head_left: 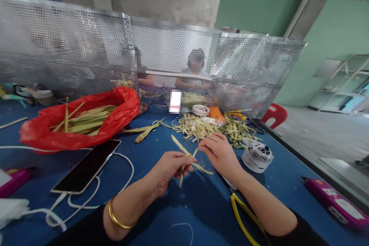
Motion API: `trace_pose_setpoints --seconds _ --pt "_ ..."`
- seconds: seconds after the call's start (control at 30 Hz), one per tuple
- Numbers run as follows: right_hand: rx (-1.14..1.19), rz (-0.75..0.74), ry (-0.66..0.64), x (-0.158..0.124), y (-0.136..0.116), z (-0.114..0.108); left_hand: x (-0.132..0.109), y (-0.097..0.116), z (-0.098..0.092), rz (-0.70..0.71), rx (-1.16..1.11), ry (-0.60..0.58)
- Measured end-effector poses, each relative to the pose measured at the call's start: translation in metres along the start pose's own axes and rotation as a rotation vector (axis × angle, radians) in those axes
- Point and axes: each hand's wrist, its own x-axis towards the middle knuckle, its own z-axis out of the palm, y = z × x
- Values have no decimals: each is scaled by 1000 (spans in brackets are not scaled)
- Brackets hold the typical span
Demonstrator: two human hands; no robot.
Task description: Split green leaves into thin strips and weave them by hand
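Pale yellow-green plant strips (pixel 179 144) cross each other above the blue tabletop. My left hand (pixel 173 165) pinches them where they cross, thumb on top. On the right, my right hand (pixel 220 153) has its fingertips closed on the end of one short strip that points up from the crossing. Behind my hands lies a heap of cut plant scraps (pixel 188 127). Yellow-handled scissors (pixel 240 219) lie partly under my right forearm, their blades mostly hidden.
A red plastic bag (pixel 37 132) of long leaves stands at the left, near a phone (pixel 88 167) with white cables. At the right are a white roll (pixel 257 156) and a purple tool (pixel 336 201). Behind a perforated metal screen (pixel 167 46) sit people.
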Motion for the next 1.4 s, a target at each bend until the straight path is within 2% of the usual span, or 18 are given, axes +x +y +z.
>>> trace_pose_setpoints --seconds 0.07,0.13,0.2,0.23,0.33,0.4,0.47,0.6,0.7,0.83,0.93,1.07,1.2,1.23,1.33,1.4 --pt "-16 29 125 -2 -3 -3 1 0 0 30 -48 46" --pt "-28 82 316 -6 -12 -6 2 0 0 82 -94 137" --pt "46 117 374 -11 -25 -5 3 0 0 130 -133 224" --pt "130 133 316 -14 -32 -2 3 1 0 149 -151 250" --pt "408 267 -20 -19 -48 12 2 2 1 165 -211 239" --pt "566 409 -106 -18 -53 23 0 3 2 166 -239 202" --pt "703 503 -111 -17 -55 32 -2 3 4 173 -241 152" --pt "854 579 -89 -16 -56 35 -4 3 5 195 -195 75" --pt "864 594 -124 -18 -57 31 -2 6 2 225 -139 121" --pt "996 577 -252 -19 -60 25 -2 13 -1 244 -113 217" --pt "1036 577 -232 -18 -62 26 -3 14 0 209 -113 215" --pt "949 538 -187 -19 -63 29 -3 12 2 171 -109 193" --pt "698 382 -178 -20 -57 24 -1 10 0 187 -71 176" --pt "595 330 -127 -20 -54 21 -1 10 -2 195 -55 169" --pt "201 173 137 -17 -41 10 -1 10 -6 216 -21 109" --pt "20 81 212 -14 -33 6 -2 10 -8 213 -29 49"
